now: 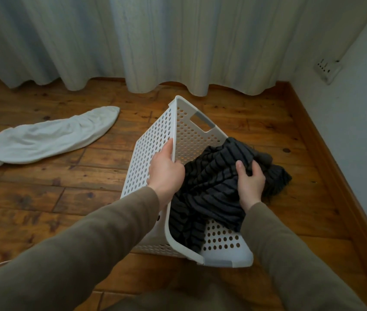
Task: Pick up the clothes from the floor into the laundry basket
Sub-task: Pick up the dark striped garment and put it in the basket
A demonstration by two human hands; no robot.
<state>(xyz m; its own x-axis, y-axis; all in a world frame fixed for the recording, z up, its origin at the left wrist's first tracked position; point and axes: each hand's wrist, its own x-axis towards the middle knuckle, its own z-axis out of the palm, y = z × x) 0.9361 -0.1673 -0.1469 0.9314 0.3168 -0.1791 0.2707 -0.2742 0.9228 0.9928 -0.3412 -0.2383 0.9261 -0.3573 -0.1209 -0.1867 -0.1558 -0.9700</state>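
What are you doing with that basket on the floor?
Tidying up clothes. The left hand grips the rim of the tilted white laundry basket, while the right hand pushes a dark striped garment into it. A white garment lies on the wooden floor, not yet picked up.

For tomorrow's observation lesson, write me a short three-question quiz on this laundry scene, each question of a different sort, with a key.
1. True or false: the white garment lies in the basket.
2. Which hand grips the basket's rim? A) left B) right
3. Fill in: the right hand clutches the dark ______ garment.

Key:
1. False; it lies on the floor, apart from the basket.
2. A; the left hand holds the rim.
3. Striped; it hangs partly inside the basket.
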